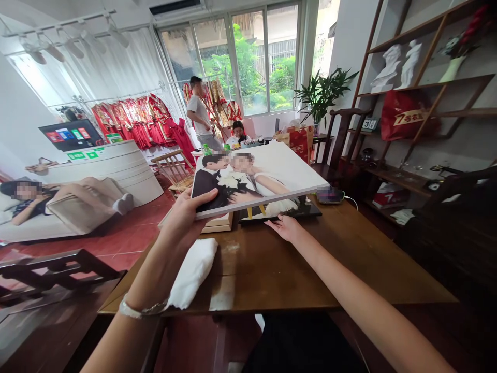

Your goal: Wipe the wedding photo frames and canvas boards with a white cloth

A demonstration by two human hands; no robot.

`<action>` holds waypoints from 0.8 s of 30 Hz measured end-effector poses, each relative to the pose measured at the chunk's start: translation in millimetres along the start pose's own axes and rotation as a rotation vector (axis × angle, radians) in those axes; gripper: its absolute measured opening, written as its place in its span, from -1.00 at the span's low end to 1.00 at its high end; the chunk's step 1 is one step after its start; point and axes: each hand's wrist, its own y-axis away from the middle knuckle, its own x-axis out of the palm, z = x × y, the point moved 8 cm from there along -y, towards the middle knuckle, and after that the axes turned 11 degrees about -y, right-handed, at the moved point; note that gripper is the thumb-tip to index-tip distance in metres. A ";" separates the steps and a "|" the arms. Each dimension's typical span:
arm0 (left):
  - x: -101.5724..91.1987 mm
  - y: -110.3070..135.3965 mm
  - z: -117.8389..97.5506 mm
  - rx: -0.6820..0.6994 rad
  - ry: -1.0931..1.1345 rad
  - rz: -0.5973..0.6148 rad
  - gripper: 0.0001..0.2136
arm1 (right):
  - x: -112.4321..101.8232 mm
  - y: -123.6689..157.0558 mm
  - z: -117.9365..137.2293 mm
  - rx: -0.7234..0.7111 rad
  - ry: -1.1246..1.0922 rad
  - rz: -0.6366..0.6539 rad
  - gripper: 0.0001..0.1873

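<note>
A white-edged wedding photo panel (pixel 248 181) is tilted above the table, with a couple and a white bouquet printed on it. My left hand (pixel 190 212) grips its near left corner, thumb on top and fingers underneath. Below the panel, my right hand (pixel 285 228) is palm up with fingers stretched out, close to the near edge of a second, dark-edged photo panel (pixel 310 209). Whether it touches that edge I cannot tell. The raised panel hides most of the second one. A folded white cloth (pixel 196 269) lies beside my left forearm.
Pale flat boxes (pixel 217 224) sit on the brown wooden table (pixel 279 274). Behind them are a phone (pixel 329 195) with a white cable and a patterned red bag (pixel 301 140). Dark chairs (pixel 66 269) flank the table. Shelves (pixel 423 103) stand right; people are farther back.
</note>
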 end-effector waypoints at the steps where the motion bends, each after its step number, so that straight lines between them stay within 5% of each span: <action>1: 0.7 -0.8 0.3 -0.003 0.007 0.002 -0.88 | -0.7 -1.3 2.3 -0.013 0.017 0.007 -0.75; 11: 10.1 -6.6 5.1 -0.020 0.015 0.016 -0.92 | 0.8 4.1 6.6 -0.037 0.215 0.114 -0.83; 24: 17.7 -16.0 18.1 -0.091 0.016 0.010 -0.90 | -1.2 1.9 8.9 0.074 0.327 0.101 -0.79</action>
